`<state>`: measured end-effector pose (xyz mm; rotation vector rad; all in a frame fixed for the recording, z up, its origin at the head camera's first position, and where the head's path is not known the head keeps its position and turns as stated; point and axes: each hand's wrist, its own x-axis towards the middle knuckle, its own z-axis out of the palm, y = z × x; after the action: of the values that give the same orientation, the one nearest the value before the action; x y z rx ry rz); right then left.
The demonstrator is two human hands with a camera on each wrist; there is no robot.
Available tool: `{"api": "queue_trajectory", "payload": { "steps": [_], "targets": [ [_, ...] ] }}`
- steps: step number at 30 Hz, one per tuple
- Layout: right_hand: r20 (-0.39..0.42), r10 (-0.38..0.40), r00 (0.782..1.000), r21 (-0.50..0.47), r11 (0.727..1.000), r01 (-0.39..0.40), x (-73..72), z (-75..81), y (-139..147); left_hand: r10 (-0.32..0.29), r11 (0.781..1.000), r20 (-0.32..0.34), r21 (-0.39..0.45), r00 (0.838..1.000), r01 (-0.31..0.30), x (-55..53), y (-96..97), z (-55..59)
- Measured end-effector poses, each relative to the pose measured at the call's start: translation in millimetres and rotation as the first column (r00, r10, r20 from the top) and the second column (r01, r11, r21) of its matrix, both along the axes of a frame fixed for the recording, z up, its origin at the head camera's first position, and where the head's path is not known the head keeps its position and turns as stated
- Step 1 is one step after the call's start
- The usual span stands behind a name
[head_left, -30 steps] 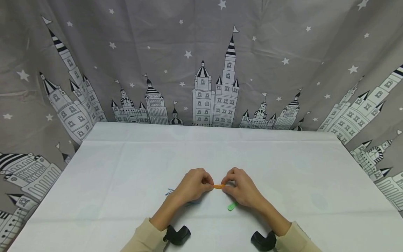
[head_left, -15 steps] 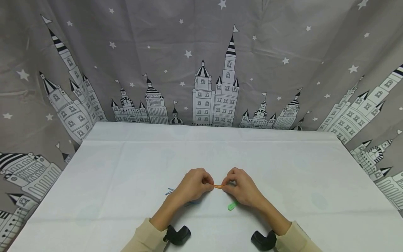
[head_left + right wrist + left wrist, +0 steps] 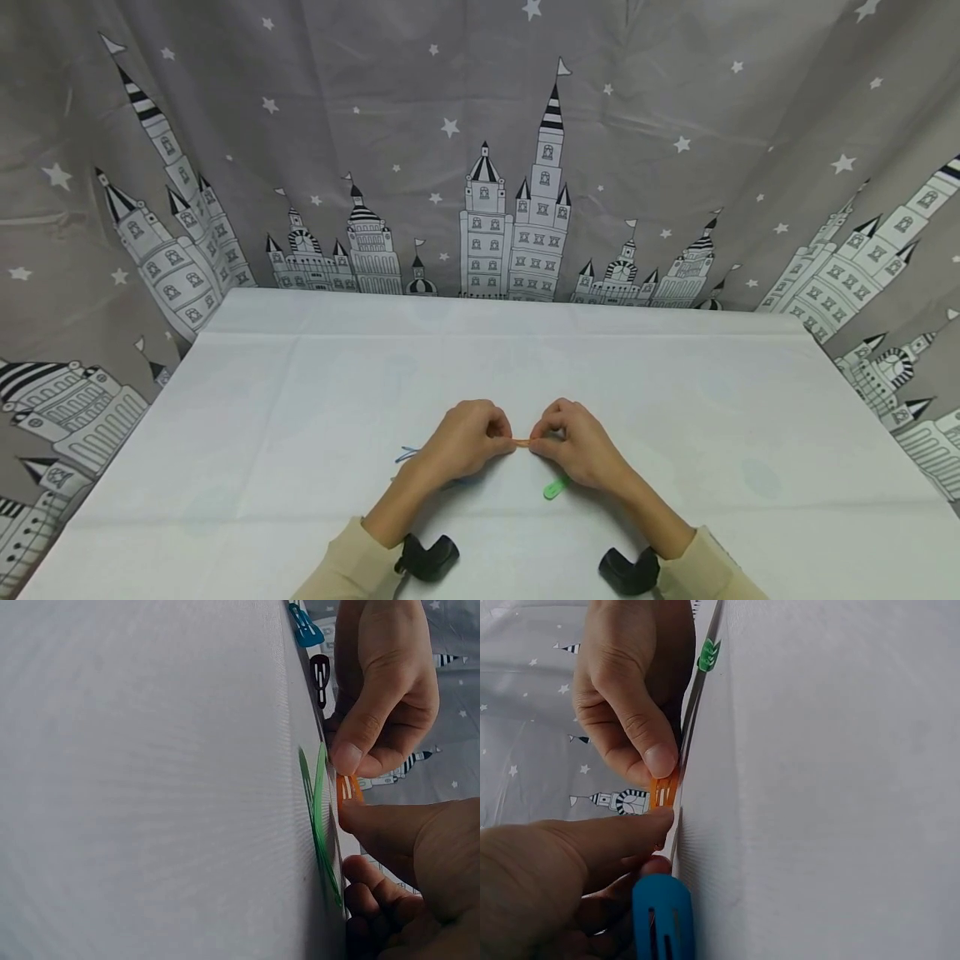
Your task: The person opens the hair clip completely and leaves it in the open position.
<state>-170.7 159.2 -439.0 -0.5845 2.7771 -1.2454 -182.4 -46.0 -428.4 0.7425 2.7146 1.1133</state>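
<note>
An orange snap hair clip is stretched between my two hands, just above the white table. My left hand pinches one end between thumb and fingers. The other end is pinched by my right hand; both thumbs press along the clip, and its slots show in the wrist views. A green snap hair clip lies sprung apart on the table beside my right hand. Near my left wrist are a blue hair clip and a dark hair clip, partly covered by that hand in the head view.
The white tablecloth spreads widely around the hands. Behind it hangs a grey curtain printed with castles and stars. Black camera mounts sit on both wrists by the beige sleeves.
The orange clip now shows as a thinner, paler strip between the fingertips than a second ago. The hands have barely shifted, and the green clip stays where it was.
</note>
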Motion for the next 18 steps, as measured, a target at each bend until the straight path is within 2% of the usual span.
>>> {"api": "queue_trajectory", "payload": {
  "steps": [5,8,12,18],
  "targets": [
    [0.013,-0.006,1.0,-0.02,1.0,0.006,0.6,1.5,-0.3,0.0,1.0,-0.004,0.016,1.0,0.0,-0.5,-0.4,-0.1],
    [0.048,-0.01,0.999,-0.045,0.999,0.012,2.6,5.1,-0.2,0.003,0.999,-0.011,0.032,1.0,-0.003,0.0,-0.9,0.2],
    [0.09,-0.004,0.996,-0.094,0.996,0.012,5.8,12.9,1.4,0.007,0.997,-0.009,0.078,1.0,-0.006,1.3,-1.2,2.3],
    [0.094,0.007,0.996,-0.123,0.992,0.005,11.2,21.4,3.5,-0.009,0.99,-0.022,0.14,1.0,0.012,6.4,-2.6,9.2]
  ]
}}
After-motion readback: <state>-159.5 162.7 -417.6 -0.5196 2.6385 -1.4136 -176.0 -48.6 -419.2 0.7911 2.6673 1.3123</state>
